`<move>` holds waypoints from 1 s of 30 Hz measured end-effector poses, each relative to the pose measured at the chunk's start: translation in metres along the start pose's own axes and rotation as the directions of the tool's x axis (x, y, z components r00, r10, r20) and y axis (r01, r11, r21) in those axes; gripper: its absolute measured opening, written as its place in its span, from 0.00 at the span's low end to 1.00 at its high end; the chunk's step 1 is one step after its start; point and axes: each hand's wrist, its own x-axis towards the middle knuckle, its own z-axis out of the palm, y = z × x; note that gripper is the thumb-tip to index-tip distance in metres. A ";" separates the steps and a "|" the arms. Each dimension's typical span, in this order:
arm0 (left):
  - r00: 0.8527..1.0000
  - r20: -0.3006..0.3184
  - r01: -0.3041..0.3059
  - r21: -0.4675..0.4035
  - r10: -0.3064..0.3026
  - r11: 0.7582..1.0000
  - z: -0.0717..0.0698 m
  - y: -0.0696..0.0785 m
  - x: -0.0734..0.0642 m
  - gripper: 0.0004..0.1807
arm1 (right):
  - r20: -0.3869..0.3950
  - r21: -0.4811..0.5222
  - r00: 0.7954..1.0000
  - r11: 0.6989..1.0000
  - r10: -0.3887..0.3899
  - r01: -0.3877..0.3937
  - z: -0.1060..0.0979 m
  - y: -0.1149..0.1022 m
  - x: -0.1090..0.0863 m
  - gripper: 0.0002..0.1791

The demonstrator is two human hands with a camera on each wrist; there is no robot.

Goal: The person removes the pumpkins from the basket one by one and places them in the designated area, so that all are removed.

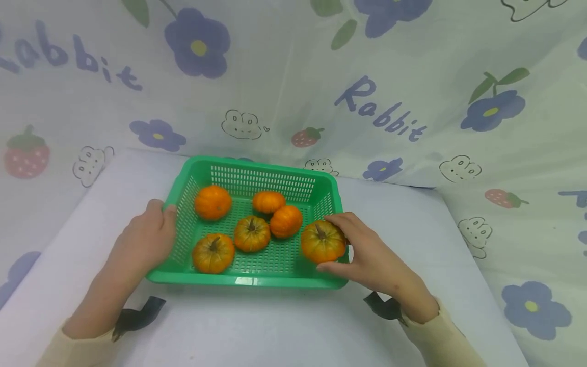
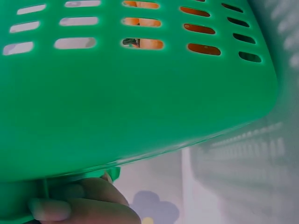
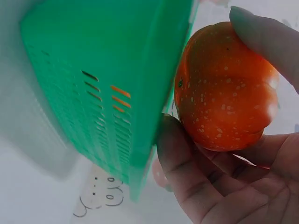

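A green plastic basket (image 1: 245,281) with slotted walls holds several small pumpkins, some plain orange (image 1: 213,203) and some with greenish tops (image 1: 251,234). My left hand (image 1: 148,235) grips the basket's left rim, its curled fingers (image 2: 93,210) showing below the rim in the left wrist view. At the basket's right end, my right hand (image 1: 367,252) holds a green-topped orange pumpkin (image 1: 323,243) between thumb and fingers. In the right wrist view this pumpkin (image 3: 229,88) sits above the rim, with one fingertip close to the basket's edge.
The basket stands on a white table (image 1: 266,331). Behind and beside it hangs a pale cloth (image 1: 284,66) printed with flowers, strawberries, rabbits and lettering. A dark strap (image 1: 139,313) hangs at the left wrist, another (image 1: 385,306) at the right.
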 end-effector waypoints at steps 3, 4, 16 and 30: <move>1.000 -0.002 -0.001 -0.001 0.001 1.000 0.000 0.000 0.001 0.36 | -0.017 0.013 1.000 1.000 0.010 -0.010 -0.003 0.001 -0.003 0.46; 1.000 -0.001 0.000 -0.003 0.000 1.000 0.000 0.000 0.001 0.36 | -0.018 0.017 1.000 1.000 0.015 -0.015 -0.004 0.002 -0.004 0.46; 1.000 -0.004 0.003 -0.011 -0.003 1.000 0.000 -0.003 0.002 0.37 | -0.055 0.023 0.997 0.998 0.053 -0.052 -0.012 0.011 -0.014 0.47; 1.000 -0.010 0.011 0.010 -0.011 1.000 0.002 -0.004 0.004 0.38 | -0.149 0.030 0.987 0.998 0.051 -0.047 -0.010 0.027 -0.021 0.49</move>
